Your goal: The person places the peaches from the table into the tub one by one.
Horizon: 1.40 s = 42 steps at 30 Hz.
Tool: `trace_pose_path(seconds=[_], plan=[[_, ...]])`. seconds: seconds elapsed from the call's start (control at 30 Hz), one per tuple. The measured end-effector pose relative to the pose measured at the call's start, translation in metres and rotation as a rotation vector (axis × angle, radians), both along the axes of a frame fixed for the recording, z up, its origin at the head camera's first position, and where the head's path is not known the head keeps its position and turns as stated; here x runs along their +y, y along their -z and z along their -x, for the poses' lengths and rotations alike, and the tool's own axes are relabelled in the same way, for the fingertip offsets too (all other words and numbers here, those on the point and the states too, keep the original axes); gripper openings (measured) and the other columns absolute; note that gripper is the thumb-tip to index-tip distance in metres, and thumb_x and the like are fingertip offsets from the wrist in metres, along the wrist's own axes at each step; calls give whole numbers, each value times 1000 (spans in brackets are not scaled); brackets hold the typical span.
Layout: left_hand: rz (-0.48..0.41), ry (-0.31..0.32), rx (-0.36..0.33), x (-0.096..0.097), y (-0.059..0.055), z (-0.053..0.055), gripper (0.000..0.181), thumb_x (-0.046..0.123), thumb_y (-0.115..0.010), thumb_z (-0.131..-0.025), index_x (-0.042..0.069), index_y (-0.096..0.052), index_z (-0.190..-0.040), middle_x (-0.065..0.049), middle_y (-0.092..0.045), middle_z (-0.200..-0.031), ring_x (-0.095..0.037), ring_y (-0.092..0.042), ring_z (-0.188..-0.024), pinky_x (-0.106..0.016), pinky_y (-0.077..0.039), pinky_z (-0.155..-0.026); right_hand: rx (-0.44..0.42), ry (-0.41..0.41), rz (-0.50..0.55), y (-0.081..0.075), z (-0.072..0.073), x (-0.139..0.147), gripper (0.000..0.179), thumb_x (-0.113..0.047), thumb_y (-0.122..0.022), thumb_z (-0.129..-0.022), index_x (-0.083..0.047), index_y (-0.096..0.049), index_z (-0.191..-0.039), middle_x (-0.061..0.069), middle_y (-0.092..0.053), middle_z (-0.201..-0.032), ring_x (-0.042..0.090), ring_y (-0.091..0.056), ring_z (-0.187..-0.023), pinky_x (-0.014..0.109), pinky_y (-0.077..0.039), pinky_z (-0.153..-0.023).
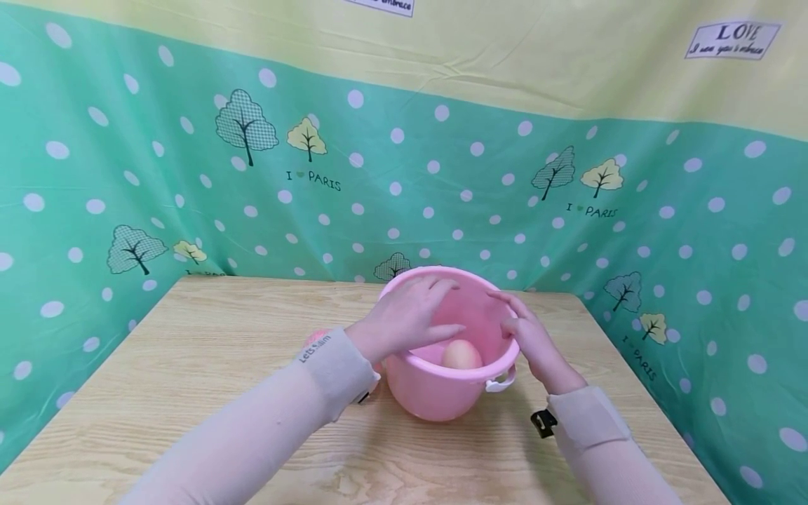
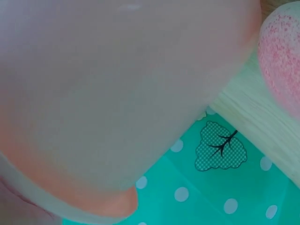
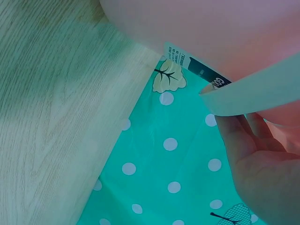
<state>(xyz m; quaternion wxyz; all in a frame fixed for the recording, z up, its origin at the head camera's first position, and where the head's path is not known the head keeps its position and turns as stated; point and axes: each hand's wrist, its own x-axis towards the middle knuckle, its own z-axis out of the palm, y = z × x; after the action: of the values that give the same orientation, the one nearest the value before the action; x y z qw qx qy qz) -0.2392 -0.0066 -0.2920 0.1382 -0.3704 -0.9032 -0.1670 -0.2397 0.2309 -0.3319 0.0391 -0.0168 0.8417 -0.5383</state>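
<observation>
A pink bucket stands on the table, its mouth facing up toward the head camera. Inside, near the front wall, lies a round, pale peach-coloured fruit. My left hand reaches over the left rim with its fingers spread above the inside, holding nothing. At the right rim my right hand grips the bucket, thumb over the edge. The white handle hangs beside those fingers in the right wrist view. Left of the bucket sits a pink speckled round fruit, mostly hidden by my left wrist in the head view.
The wooden table reaches back to a green dotted cloth that hangs behind it and along both sides. A printed label sticks to the bucket's outer wall.
</observation>
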Motion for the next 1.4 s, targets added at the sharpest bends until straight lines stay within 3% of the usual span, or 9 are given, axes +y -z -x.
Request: trace_pose_path(seconds=[0.13,0.27,0.47,0.7,0.93,1.17,1.4], plan=[[-8,4,25,-4,-3,0,57,47,-68,-90,13,-55,-133,-4,-60,-133,-19,-52,-130,-37,-41,-111,2,5,-5,0,0,-1,73,0,-41,-81,-17,-36,-152,19,-33,-153,25,-59,-88,25,-43,-59],[9,-8,49,-8,-7,-2,58,49,-65,-91,14,-54,-135,-2,-59,-135,-19,-51,-132,-38,-38,-114,1,2,-5,1,0,0,72,0,-40,-81,-17,-37,-151,19,-34,-152,25,-59,-84,25,-42,-58],[-1,-28,2,-14,-13,-7,64,50,-66,-90,15,-49,-142,-3,-56,-139,-22,-53,-129,-37,-43,-110,4,-10,0,1,0,0,70,-1,-40,-83,-17,-36,-152,18,-34,-152,25,-59,-83,25,-43,-60],[-9,-54,-13,-22,-19,-11,64,50,-66,-90,16,-50,-142,-5,-61,-130,-24,-57,-120,-39,-47,-103,7,-7,5,1,0,0,73,1,-41,-80,-16,-36,-151,19,-34,-152,21,-55,-71,24,-42,-58],[1,-52,32,-28,-22,-11,62,50,-65,-91,12,-53,-139,-7,-62,-126,-25,-59,-118,-40,-49,-102,15,1,3,1,-1,-1,73,1,-41,-80,-16,-37,-151,19,-33,-152,27,-56,-93,25,-42,-58],[-8,-59,50,-35,-26,-12,62,50,-65,-91,11,-54,-138,-9,-61,-133,-27,-57,-124,-42,-48,-104,16,1,7,1,0,-2,75,2,-41,-78,-14,-37,-151,21,-35,-151,21,-56,-81,24,-42,-57],[-13,-86,18,-43,-26,-15,63,50,-66,-90,12,-54,-138,-8,-61,-133,-26,-57,-123,-42,-49,-103,12,-8,19,0,-1,-2,75,2,-42,-79,-15,-36,-152,20,-34,-150,18,-53,-71,24,-42,-57]])
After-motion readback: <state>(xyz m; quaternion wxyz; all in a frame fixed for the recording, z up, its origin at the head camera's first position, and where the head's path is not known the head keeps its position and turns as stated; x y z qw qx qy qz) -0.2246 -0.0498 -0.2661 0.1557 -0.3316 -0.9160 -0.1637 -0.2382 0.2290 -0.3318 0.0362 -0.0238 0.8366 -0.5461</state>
